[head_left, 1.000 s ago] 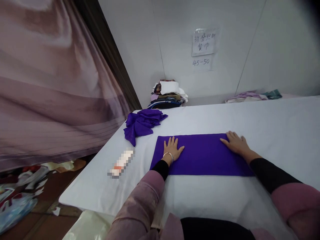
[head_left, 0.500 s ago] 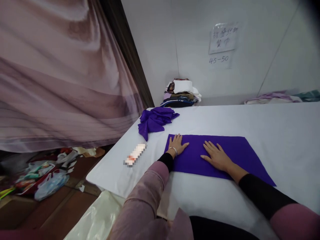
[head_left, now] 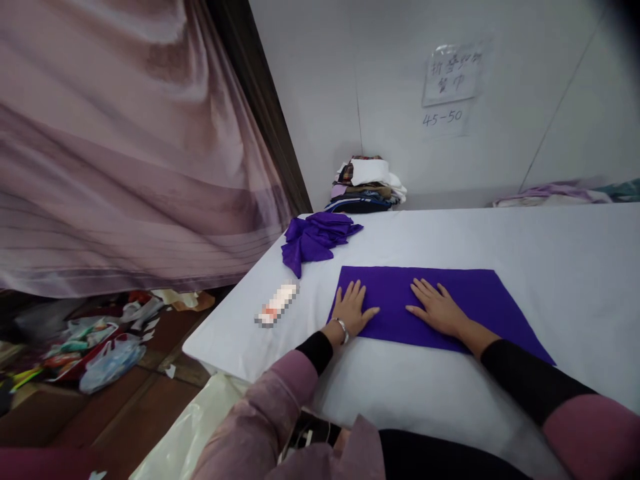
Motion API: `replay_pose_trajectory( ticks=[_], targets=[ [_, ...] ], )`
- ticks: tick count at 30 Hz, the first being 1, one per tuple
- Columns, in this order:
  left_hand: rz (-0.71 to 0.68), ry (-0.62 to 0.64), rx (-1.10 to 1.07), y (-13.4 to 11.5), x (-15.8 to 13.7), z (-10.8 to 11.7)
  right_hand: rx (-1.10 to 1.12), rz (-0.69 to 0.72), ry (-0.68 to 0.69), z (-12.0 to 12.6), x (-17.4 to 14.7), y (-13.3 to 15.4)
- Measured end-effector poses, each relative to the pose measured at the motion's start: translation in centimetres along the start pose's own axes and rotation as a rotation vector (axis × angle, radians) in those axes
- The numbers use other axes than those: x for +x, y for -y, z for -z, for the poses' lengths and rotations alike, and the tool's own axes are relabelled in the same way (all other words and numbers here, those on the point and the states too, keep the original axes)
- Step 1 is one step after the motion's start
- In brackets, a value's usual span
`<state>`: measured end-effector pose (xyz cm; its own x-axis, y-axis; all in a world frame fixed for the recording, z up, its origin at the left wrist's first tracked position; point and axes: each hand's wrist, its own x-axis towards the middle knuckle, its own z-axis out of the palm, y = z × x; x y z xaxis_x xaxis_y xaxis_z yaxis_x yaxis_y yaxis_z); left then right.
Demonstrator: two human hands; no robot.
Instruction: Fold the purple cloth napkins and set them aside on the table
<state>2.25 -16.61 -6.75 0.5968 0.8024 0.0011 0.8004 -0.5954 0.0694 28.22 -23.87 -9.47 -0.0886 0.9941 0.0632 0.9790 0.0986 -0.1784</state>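
A purple cloth napkin [head_left: 387, 293] lies flat on the white-covered table, folded into a wide strip with slanting ends. My left hand [head_left: 351, 308], a silver bracelet on its wrist, rests palm down on the napkin's left part with fingers spread. On its middle lies my right hand [head_left: 436, 305], also flat, the fingers stretched out. Neither hand grips the fabric; the two are apart. Beyond my left hand a crumpled heap of purple cloth [head_left: 317, 237] sits near the table's far left corner.
A blurred-out narrow object [head_left: 277, 305] lies on the white table [head_left: 225, 333] left of the napkin. Behind the table are a stack of folded clothes [head_left: 367, 190] and more fabric [head_left: 555, 193]. A pink curtain [head_left: 125, 153] hangs at left, above bags [head_left: 113, 363] on the floor.
My left hand has slid toward me, from the napkin's far edge to nearer its front edge. My right hand stays about where it was. The view has shifted slightly.
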Motion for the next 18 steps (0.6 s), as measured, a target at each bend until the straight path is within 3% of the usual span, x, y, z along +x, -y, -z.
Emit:
replay_pose_trajectory(
  ticks=[3, 7, 9, 11, 18],
  targets=[
    [0.004, 0.026, 0.004, -1.0, -1.5, -1.1, 0.026, -0.018, -0.002, 0.7, 0.2, 2.6],
    [0.017, 0.03, 0.028, -0.5, -1.2, -1.2, 0.099, 0.089, -0.011, 0.8, -0.1, 7.5],
    [0.02, 0.033, 0.039, -0.3, -0.9, -1.2, 0.128, 0.091, 0.016, 0.6, -0.8, 8.0],
    [0.017, 0.035, 0.047, -0.2, -0.7, -1.2, 0.111, 0.031, 0.018, 0.5, -2.4, 6.2],
    [0.017, 0.033, 0.058, -0.4, -0.8, -0.7, -0.089, -0.423, -0.064, 2.0, -13.1, -7.0]
  ],
)
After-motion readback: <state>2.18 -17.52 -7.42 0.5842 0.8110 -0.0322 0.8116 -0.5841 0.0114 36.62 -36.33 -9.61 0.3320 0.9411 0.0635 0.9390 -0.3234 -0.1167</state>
